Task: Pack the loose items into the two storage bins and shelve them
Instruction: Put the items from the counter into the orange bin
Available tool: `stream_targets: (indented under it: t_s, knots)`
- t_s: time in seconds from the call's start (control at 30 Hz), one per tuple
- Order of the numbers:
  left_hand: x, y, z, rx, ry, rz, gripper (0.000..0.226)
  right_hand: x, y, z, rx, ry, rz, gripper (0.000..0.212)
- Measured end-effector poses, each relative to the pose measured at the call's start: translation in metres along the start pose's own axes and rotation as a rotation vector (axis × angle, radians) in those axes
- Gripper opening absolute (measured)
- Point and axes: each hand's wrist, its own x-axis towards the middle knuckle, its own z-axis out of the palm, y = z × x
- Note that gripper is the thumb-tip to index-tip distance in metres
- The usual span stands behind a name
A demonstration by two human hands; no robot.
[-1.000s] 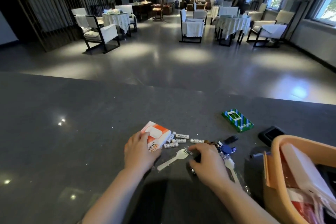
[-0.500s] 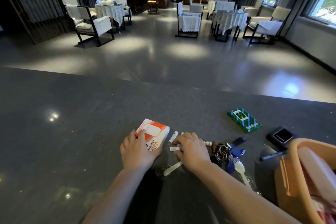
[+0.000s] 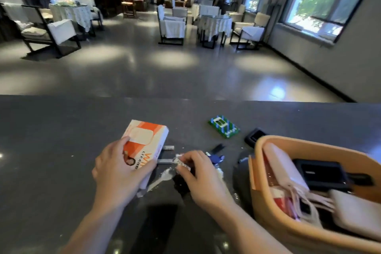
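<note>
Left hand [image 3: 117, 173] is holding the orange-and-white cardboard box [image 3: 144, 142] by its near end, thumb on top, fingers curled under; box is tilting up off the dark grey stone worktop [image 3: 51, 150], far end pointing away from the person. Left grip = closed on the box.

Right hand [image 3: 200, 177] is sitting just right of the box, fingers curled, pinching a few small white cylinder batteries [image 3: 179, 161] between thumb and fingertips. Right grip = closed on those batteries. Two more small grey-white batteries [image 3: 168, 147] are lying flat on the worktop just beyond the hand, beside the box edge; pic is blurry there, so exact count is unclear.

A white plastic fork [image 3: 161, 178] is lying on the worktop between both hands, its head partly under the right hand's fingers. A blue-fobbed key bunch [image 3: 215, 158] w/ a black stick-shaped piece is resting just past the right hand, partly hidden by it.

Further out, a green-and-white striped flat packet [image 3: 223, 128] is lying alone on the worktop. A small black rectangular case [image 3: 254, 137] is sitting to its right, touching or nearly touching the bin rim, can't tell which.

The orange plastic storage bin [image 3: 288, 231] is standing on the worktop at right, near the right forearm. Inside it: a black flat device, white pouches w/ cords, something red underneath.

Background: lounge w/ white-covered chairs and tables, large windows at right, people seated on a far sofa.
</note>
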Motion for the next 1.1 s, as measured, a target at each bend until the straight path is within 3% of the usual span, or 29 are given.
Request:
stream_targets:
  t_s: [0.23, 0.4, 0.53, 0.67, 0.77, 0.97, 1.1]
  knots:
    - [-0.055, 0.136, 0.023, -0.354, -0.104, 0.324, 0.087, -0.082, 0.019, -0.128, 0.144, 0.313, 0.065, 0.01]
    - [-0.096, 0.199, 0.062, -0.456, -0.294, 0.422, 0.082, -0.121, 0.04, -0.206, 0.118, 0.53, 0.104, 0.009]
    - [-0.121, 0.241, 0.098, -0.42, -0.366, 0.588, 0.085, -0.145, 0.08, -0.254, 0.132, 0.721, 0.197, 0.008]
    - [-0.136, 0.271, 0.135, -0.15, -0.64, 0.805, 0.088, -0.161, 0.097, -0.296, 0.227, 0.865, 0.243, 0.002]
    - [-0.138, 0.275, 0.162, 0.091, -0.824, 0.846, 0.086, -0.165, 0.103, -0.314, 0.224, 0.854, 0.257, 0.009]
    - [-0.132, 0.268, 0.182, 0.266, -0.992, 0.912, 0.08, -0.152, 0.132, -0.313, 0.143, 0.731, 0.318, 0.011]
    - [-0.137, 0.262, 0.181, 0.219, -0.974, 0.925, 0.075, -0.125, 0.158, -0.313, -0.011, 0.521, 0.386, 0.015]
